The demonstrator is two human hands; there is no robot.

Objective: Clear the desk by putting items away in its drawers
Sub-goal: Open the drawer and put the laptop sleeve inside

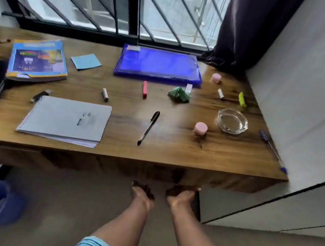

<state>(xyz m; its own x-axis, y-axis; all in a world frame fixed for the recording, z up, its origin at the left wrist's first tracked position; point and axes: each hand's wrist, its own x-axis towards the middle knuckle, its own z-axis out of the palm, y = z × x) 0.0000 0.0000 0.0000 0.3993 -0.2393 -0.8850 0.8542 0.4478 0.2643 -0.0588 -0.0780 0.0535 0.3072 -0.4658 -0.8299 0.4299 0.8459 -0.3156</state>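
Fingers of my left hand (142,191) and right hand (181,195) meet the drawer front (139,170) side by side; I cannot tell their grip. Pen (149,128), notebook (66,118) and folder (159,66) lie on the desk (174,148).

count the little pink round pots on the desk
2. The back pink pot sits just right of the blue folder; the front pink pot stands nearer the front edge, just left of the glass ashtray. None looks hidden.
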